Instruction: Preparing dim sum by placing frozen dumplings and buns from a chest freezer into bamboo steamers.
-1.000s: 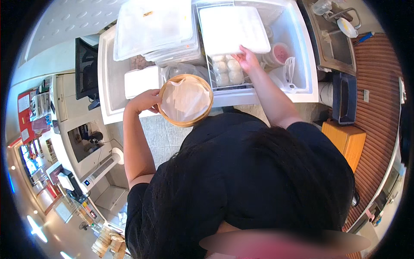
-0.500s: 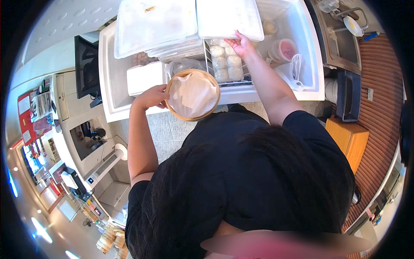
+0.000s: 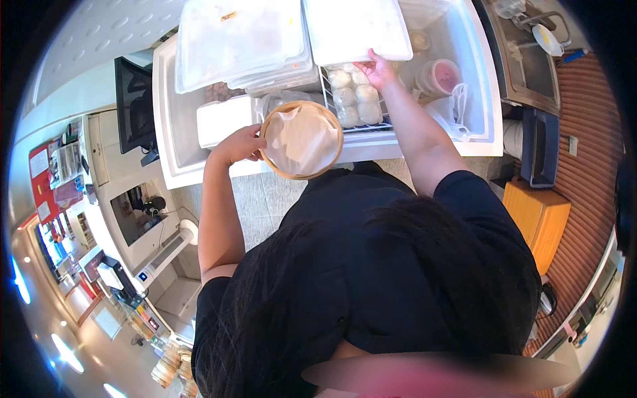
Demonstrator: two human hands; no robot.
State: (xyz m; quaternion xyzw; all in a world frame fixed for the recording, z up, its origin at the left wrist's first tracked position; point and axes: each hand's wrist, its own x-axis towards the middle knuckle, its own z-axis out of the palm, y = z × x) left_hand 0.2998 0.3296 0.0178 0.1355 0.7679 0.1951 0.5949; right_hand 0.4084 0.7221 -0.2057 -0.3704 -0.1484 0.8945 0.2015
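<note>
Steamer [image 3: 340,142] in hand, a person in a black shirt [image 3: 391,265] leans over an open white freezer [image 3: 488,147]. The steamer — a shallow tan ring with a smooth round rim — is lined with creased white paper [image 3: 302,140] whose uneven edge climbs the inside wall. The left grip [image 3: 237,144] is closed around the steamer's left side, keeping it open-side up over the freezer's front edge, its lower rim reaching just past that edge above the tiled floor [image 3: 252,198].

The right grip [image 3: 379,70] grasps the near edge of a flat white box [image 3: 358,30], one finger on top, the others at or below the lip and partly hidden. Just below that edge, rows of round white buns [image 3: 358,99] sit in a wire basket, near the steamer's right rim. Clear containers [image 3: 242,43] are stacked at back left; a smaller white box [image 3: 225,121] lies near the left grip. Open room shows along the freezer's left wall — and at its right end, beyond a tub with pink contents [image 3: 443,75] and a plastic bag [image 3: 458,109].
</note>
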